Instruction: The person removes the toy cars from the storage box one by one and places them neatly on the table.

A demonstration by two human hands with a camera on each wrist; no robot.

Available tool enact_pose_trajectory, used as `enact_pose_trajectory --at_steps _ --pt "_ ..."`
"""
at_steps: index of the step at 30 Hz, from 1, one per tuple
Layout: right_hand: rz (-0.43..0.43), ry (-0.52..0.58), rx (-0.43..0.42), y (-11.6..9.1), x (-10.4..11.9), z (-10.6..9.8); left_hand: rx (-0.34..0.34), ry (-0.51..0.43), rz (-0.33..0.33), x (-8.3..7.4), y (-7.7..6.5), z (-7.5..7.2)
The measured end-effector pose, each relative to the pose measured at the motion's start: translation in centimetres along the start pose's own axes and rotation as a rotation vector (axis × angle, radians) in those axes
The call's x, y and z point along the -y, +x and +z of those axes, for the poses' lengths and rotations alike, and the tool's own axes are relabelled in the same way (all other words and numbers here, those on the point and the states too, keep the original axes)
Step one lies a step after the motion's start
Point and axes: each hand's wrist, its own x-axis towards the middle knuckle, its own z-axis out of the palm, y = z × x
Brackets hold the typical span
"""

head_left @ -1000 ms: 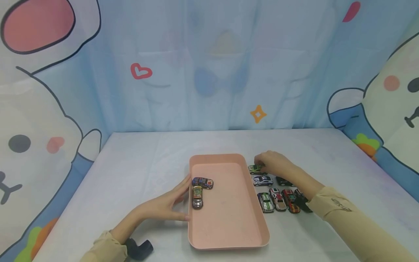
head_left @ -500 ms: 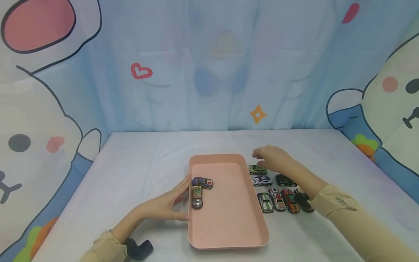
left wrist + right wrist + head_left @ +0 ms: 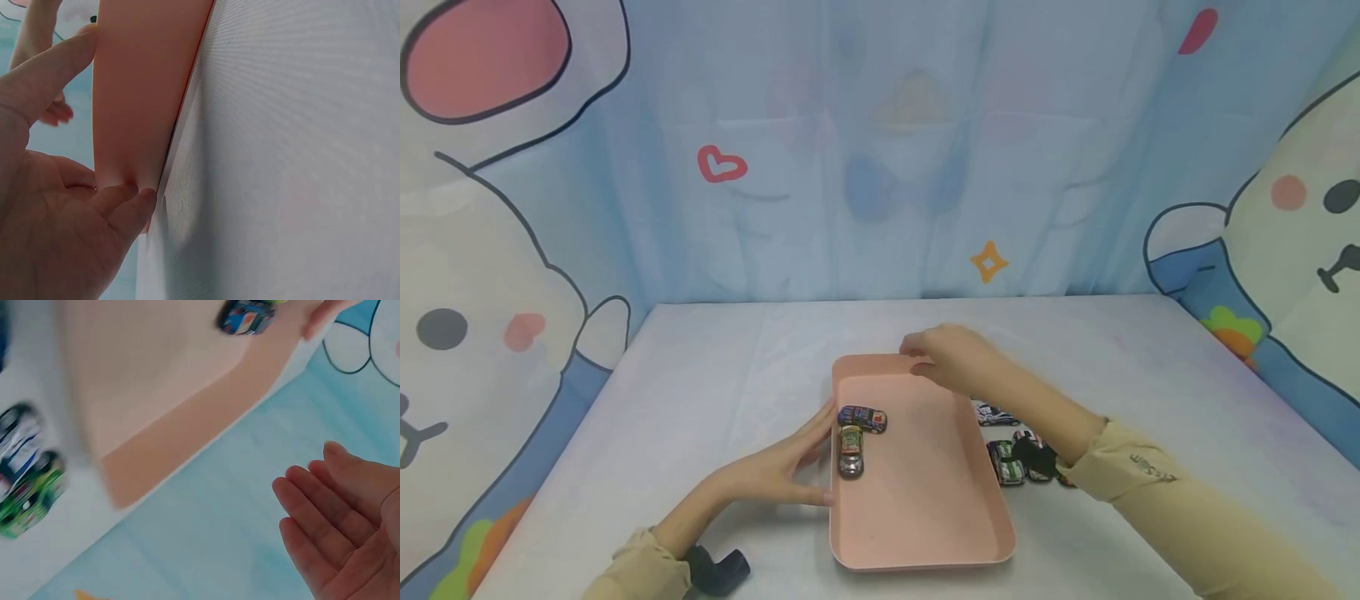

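A pink rectangular tray (image 3: 925, 492) lies on the white cloth. Inside, along its left wall, are a dark blue toy car (image 3: 862, 418) and a yellow-and-silver toy car (image 3: 851, 454). My left hand (image 3: 778, 471) spans the left side; in the left wrist view its fingertips (image 3: 147, 197) touch the outer wall. Over the tray's far right corner hovers my right hand (image 3: 955, 358), and the right wrist view shows its palm bare and fingers extended. Right of the tray, a green toy car (image 3: 31, 506) lies beside a white-and-blue one (image 3: 22, 440).
More toy cars, among them a green-and-white one (image 3: 1006, 462), stand close along the tray's right side, partly hidden by my right arm. A black device (image 3: 718, 571) sits at my left wrist. A blue cartoon curtain (image 3: 820, 208) hangs behind the table.
My right hand has left the green toy car, rising and moving left to the tray's far corner. The green car stayed on the cloth. My left hand has kept its place.
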Motion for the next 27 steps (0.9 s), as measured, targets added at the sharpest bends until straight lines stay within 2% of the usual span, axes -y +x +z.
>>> enact_pose_trajectory --at_steps 4,8,18,22,27 --pt "-0.016 0.014 0.030 1.4 2.0 1.1 0.006 -0.005 0.000 0.1 0.0 -0.1" --pt "-0.031 0.018 0.097 2.4 3.1 2.6 0.013 -0.004 -0.006 0.1 -0.1 -0.1" --pt "0.028 -0.049 0.232 3.3 3.8 5.7 0.022 -0.001 0.010 0.0 -0.1 -0.2" --pt "0.026 -0.052 0.246 3.2 4.0 6.3 0.022 0.004 0.011 0.0 -0.1 -0.2" --pt "0.027 -0.081 0.223 3.2 4.3 6.9 0.021 -0.001 0.008 0.0 -0.2 -0.3"
